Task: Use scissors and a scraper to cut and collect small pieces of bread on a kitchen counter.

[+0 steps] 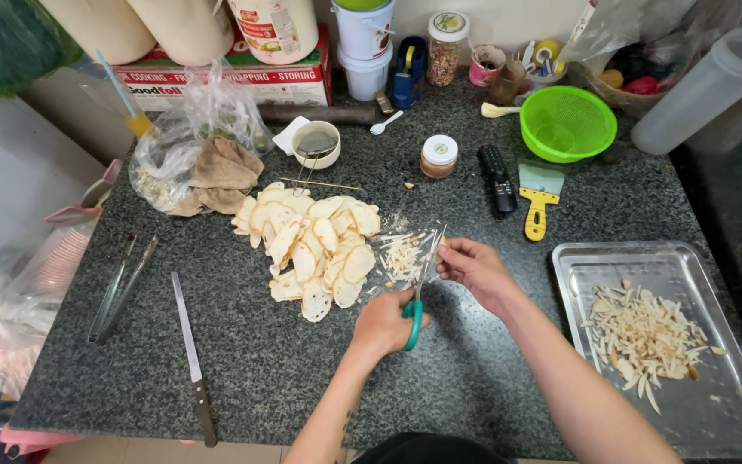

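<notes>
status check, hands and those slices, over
Left hand shut on scissors. Right hand pinches slice at blades. Slice pile beside, strips on tray. Nothing blocking.

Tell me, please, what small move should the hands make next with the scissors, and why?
Probably close the scissors for another snip. The left hand holds their teal handles with the blades open, and the right hand pinches a pale slice between them, above a small heap of cut strips. Many whole slices wait beside it on the counter.
</notes>
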